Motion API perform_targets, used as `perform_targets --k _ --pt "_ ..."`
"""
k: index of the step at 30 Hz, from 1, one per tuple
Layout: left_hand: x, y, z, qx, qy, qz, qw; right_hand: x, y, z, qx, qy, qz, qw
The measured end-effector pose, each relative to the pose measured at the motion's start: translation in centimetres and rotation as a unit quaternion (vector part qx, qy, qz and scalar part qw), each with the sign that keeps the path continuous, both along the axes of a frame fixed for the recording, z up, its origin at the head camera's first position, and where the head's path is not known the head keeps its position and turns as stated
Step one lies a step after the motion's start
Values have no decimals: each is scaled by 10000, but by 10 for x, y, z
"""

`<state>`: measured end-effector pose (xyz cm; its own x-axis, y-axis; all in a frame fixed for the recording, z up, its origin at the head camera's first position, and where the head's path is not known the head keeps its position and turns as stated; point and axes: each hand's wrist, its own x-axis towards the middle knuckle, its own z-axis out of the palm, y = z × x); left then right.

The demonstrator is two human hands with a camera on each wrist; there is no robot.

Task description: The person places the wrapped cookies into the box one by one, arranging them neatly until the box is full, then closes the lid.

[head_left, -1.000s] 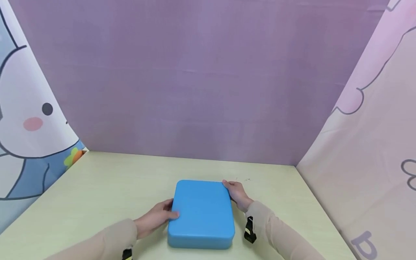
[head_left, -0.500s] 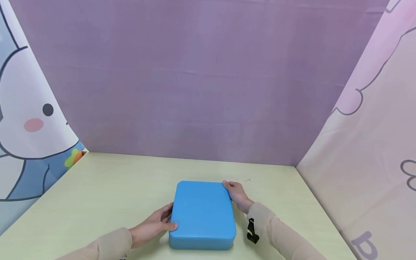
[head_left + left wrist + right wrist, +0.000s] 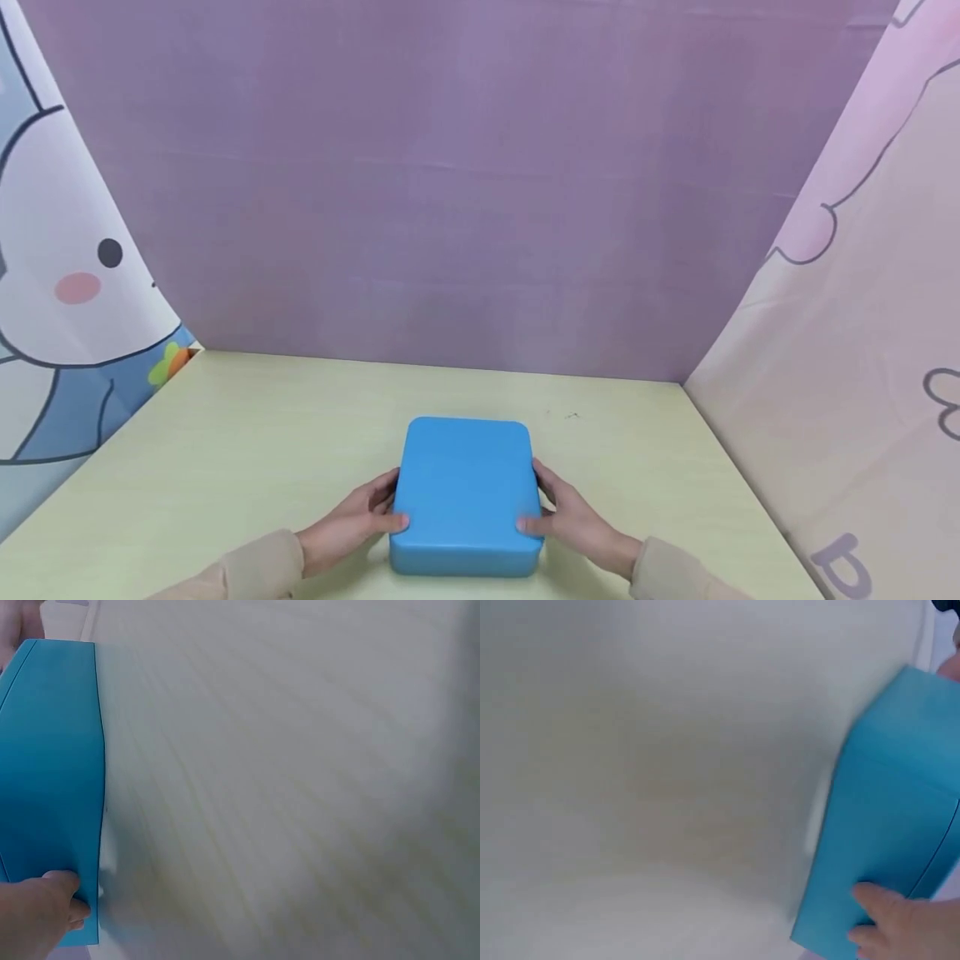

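Observation:
A blue rounded box [image 3: 467,487] lies flat on the table, its smooth top facing up. A thin seam runs along its side in both wrist views. My left hand [image 3: 348,521] holds its left side near the front corner, thumb on the top edge and fingers against the side wall. At the opposite side my right hand [image 3: 581,521] grips the box in the same way, its thumb on top near the front right corner. In the left wrist view the left fingers [image 3: 64,885] press the blue wall; the right fingers [image 3: 877,900] do so in the right wrist view.
The pale wooden table [image 3: 300,417] spreads around the box. A purple backdrop [image 3: 465,192] rises behind it. Printed cartoon panels stand at the left [image 3: 75,208] and right [image 3: 862,333]. Small dark marks [image 3: 572,415] show on the tabletop beyond the right hand.
My left hand has slid toward the front along the box's left side. My right hand has moved from the far right corner to near the front right corner. The box has barely shifted.

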<state>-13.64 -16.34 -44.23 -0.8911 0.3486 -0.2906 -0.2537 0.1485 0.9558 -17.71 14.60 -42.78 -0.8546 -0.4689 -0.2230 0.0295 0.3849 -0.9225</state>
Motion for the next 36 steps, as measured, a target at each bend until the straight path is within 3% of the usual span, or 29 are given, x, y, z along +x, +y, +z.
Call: perform_targets --k 3,8,14,24,31,33,35,36 --pt "0 -3 1 -39 -26 30 10000 6 3 -2 -421 -287 311 9982" --pt "-1 -5 0 -56 -86 -10 9999 7 5 -5 -732 -498 378 9954" --pt "-4 -5 -5 -199 -66 -2 9998 4 5 -7 -719 -471 324 9958" --pt "-29 9 -5 -279 50 152 9995 -19 15 -10 -565 -283 298 9976" --pt "-34 20 -4 -419 92 91 9990 -20 25 -6 -306 -304 154 9990" --pt "-33 23 -1 -612 97 174 9979 -19 27 -2 -78 -13 118 9999" --pt "-33 23 6 -947 228 363 9946 -21 27 3 272 715 36 9971" --pt "-34 21 10 -1173 387 453 9913 -23 26 8 528 1230 -35 9910"
